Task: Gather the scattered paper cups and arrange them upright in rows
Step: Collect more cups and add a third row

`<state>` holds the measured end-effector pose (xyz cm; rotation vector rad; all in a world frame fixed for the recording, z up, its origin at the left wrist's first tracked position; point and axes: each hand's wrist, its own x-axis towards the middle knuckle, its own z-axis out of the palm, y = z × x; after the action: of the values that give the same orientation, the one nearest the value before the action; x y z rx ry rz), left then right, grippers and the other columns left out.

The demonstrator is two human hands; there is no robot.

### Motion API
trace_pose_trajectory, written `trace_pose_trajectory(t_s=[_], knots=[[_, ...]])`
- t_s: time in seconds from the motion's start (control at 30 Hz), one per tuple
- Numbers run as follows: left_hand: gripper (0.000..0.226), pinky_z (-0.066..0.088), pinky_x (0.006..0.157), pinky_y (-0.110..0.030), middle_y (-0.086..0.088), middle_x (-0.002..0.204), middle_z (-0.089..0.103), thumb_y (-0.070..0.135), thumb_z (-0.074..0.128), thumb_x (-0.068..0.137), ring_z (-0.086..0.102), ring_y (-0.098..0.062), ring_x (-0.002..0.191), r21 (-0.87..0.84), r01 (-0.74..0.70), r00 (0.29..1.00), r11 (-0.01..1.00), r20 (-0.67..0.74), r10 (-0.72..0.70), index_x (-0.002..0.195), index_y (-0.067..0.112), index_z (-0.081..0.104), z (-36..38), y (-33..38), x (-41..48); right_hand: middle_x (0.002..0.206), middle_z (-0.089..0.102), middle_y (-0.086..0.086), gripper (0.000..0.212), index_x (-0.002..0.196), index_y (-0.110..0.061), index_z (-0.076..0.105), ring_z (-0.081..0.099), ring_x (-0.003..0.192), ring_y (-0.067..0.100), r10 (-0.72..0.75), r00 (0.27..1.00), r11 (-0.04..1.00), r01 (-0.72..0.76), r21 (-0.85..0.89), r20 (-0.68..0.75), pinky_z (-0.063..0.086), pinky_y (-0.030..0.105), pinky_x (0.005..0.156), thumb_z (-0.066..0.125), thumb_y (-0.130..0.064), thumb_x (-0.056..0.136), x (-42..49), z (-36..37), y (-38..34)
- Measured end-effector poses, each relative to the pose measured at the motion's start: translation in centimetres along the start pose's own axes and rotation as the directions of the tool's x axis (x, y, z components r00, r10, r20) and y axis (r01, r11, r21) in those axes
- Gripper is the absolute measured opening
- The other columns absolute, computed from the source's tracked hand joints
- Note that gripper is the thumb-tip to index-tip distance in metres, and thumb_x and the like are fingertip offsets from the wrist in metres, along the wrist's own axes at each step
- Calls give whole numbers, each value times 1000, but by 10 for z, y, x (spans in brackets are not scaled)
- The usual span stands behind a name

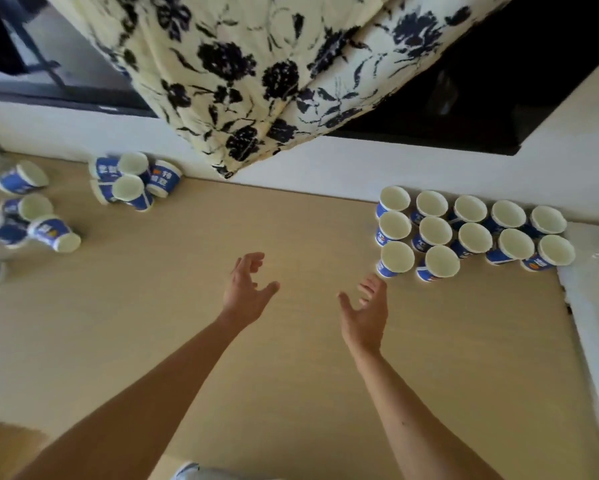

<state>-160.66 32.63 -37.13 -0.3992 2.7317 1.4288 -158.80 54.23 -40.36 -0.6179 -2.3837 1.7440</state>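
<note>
Pale wood worktop (pixel 291 341) runs below a floral curtain (pixel 249 71). At its right stand twelve upright paper cups (pixel 471 233) in rows (blue sides, white insides, rims nearly touching), five, five and two. At the left lie the scattered cups (pixel 131 181), mostly tipped on their sides. Left hand (pixel 246 289) and right hand (pixel 365 313) hover mid-worktop, each grip spread apart and empty.

Twelve blue-and-white upright cups (pixel 471 233) sit in tidy rows far right; tipped-over cups (pixel 135 181) lie scattered far left.
</note>
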Motion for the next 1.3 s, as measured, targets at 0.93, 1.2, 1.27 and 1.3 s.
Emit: trace_pose_trajectory(t_s=[0.93, 1.2, 1.27, 1.3], knots=[[52, 39, 98, -37, -14, 121, 50, 15, 71, 78, 44, -33, 113, 21, 413, 735, 911, -598, -320, 126, 7, 52, -424, -294, 43, 132, 54, 9, 68, 139, -10, 44, 60, 108, 21, -187, 603, 811, 540, -224, 776, 46, 28, 92, 80, -18, 81, -128, 468, -173], [70, 45, 91, -48, -12, 129, 43, 35, 73, 77, 43, -37, 118, 258, 572, 779, 779, -469, -417, 137, 22, 39, -465, -328, 94, 145, 42, 9, 84, 149, -16, 30, 50, 130, 28, -33, 575, 678, 614, -405, 817, 45, 40, 97, 78, -34, 82, -131, 553, -183], [71, 47, 85, -48, -12, 127, 44, 44, 72, 77, 47, -36, 118, 305, 604, 781, 736, -412, -470, 137, 26, 39, -464, -337, 102, 143, 44, 10, 85, 148, -17, 30, 51, 129, 29, -10, 601, 660, 604, -446, 799, 45, 41, 96, 79, -38, 81, -127, 572, -183], [70, 47, 82, -47, -11, 125, 46, 48, 71, 77, 50, -36, 116, 338, 610, 782, 717, -406, -474, 136, 26, 41, -462, -339, 103, 142, 45, 10, 86, 147, -18, 30, 51, 128, 29, -2, 610, 651, 602, -462, 792, 46, 41, 95, 79, -40, 81, -126, 578, -184]])
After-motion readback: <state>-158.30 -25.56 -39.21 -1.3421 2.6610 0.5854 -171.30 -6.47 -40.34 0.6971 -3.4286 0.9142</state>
